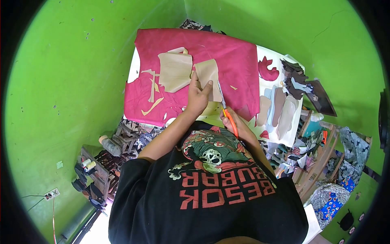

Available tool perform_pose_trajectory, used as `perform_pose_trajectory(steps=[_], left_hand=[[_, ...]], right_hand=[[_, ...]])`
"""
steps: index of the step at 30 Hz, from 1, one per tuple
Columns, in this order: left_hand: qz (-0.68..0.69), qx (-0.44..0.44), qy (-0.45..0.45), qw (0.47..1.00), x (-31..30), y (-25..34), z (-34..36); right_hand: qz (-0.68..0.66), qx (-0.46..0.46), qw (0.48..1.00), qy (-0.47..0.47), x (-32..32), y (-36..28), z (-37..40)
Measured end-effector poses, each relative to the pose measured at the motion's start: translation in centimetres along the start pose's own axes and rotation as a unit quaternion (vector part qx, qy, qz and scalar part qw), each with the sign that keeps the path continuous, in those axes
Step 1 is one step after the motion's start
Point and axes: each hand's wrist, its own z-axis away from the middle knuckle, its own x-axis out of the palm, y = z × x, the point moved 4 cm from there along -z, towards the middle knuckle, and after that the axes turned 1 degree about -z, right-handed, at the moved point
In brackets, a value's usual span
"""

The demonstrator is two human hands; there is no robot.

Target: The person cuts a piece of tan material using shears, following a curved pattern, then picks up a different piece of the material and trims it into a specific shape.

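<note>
Small tan piece (208, 70): lies flat on the red cloth (231, 53), towards the near edge of the table, its lower part under the left hand
Scissors (226, 110): orange handles and grey blades, which point away from the person and run along the right edge of the small tan piece
Left hand (198, 96): unclenched, fingers stretched out and thumb apart, pressing the small tan piece down onto the cloth
Right hand (240, 127): clenched around the scissors' orange handles, just right of the left hand, at the near edge of the table
Large tan piece (174, 72): just left of the small one and touching it, also on the red cloth
Tan strips (152, 87): thin offcuts on the left part of the red cloth, well apart from the hands
Red cloth: covers most of the table (271, 55), with ragged cut-outs along its near and left edges
Cut shapes (280, 110): pale, rounded pieces side by side on the white table top, right of the red cloth
Dark scraps (294, 76): a heap at the far right corner of the table
Thread spools (87, 164): on a rack low down at the left, near a bottle (109, 145)
Patterned fabrics (343, 171): piled at the right, below table level
Wall (61, 81): bright green, all around
</note>
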Motion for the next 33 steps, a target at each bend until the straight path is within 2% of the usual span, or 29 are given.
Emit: perform_pose_trajectory(steps=[3, 6, 13, 21, 25, 27, 29, 33], left_hand=[[-0.011, 0.008, -0.02, 1.0, 0.2, 0.3, 0.2], [-0.008, -0.015, -0.014, 1.0, 0.4, 0.5, 0.1], [0.008, 0.008, -0.004, 1.0, 0.6, 0.7, 0.2], [-0.084, 0.085, 0.023, 0.993, 0.4, 1.2, 0.1], [-0.058, 0.062, 0.037, 0.996, 0.3, 1.7, 0.3], [-0.114, 0.114, 0.039, 0.986, 0.2, 2.3, 0.3], [-0.138, 0.112, 0.029, 0.984, 0.3, 2.6, 0.5], [-0.188, 0.093, 0.023, 0.978, 0.2, 1.5, 0.5]], right_hand=[[0.01, -0.014, 1.0, 0.018, 0.0, 0.6, -0.3], [-0.05, -0.022, 0.998, 0.019, 0.0, 1.4, -0.5], [0.011, -0.024, 1.0, 0.006, -0.2, 0.0, 0.0], [0.016, -0.031, 0.999, -0.013, 0.1, -0.5, 0.5], [0.024, -0.026, 0.999, 0.011, -0.1, -1.1, 1.0], [0.03, -0.035, 0.999, 0.02, -0.3, -1.1, 1.0], [-0.009, -0.011, 1.0, -0.009, -0.3, -1.1, 1.1], [-0.033, -0.013, 0.999, -0.008, -0.2, -1.0, 1.0]])
